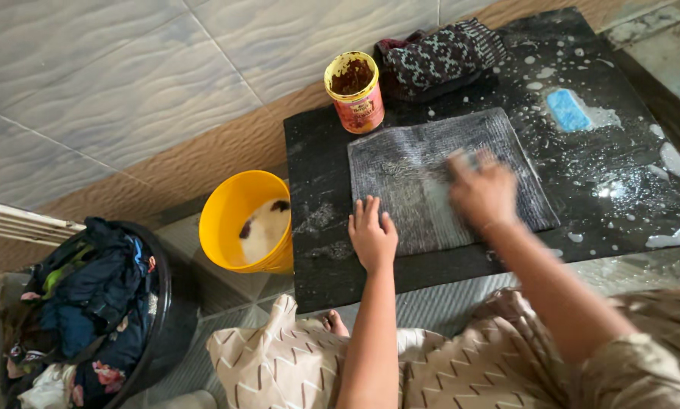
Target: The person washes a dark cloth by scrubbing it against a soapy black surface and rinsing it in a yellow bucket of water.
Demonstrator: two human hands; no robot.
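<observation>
Two hands on grey cloth (438, 178), spread flat on wet black slab (628, 182). Left hand (372, 236) palm-down, fingers released, pinning near edge. Right hand (482, 189) blurred mid-cloth; grip unreadable.

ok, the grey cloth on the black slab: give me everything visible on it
The grey cloth is a roughly square, ribbed or woven fabric, wet and streaked with whitish suds. It lies spread flat on the black slab, slightly rotated. The left hand presses flat on its near-left edge; the right hand, motion-blurred, rests on its middle-right part. A rust-coloured tin stands just beyond its far-left corner.
</observation>
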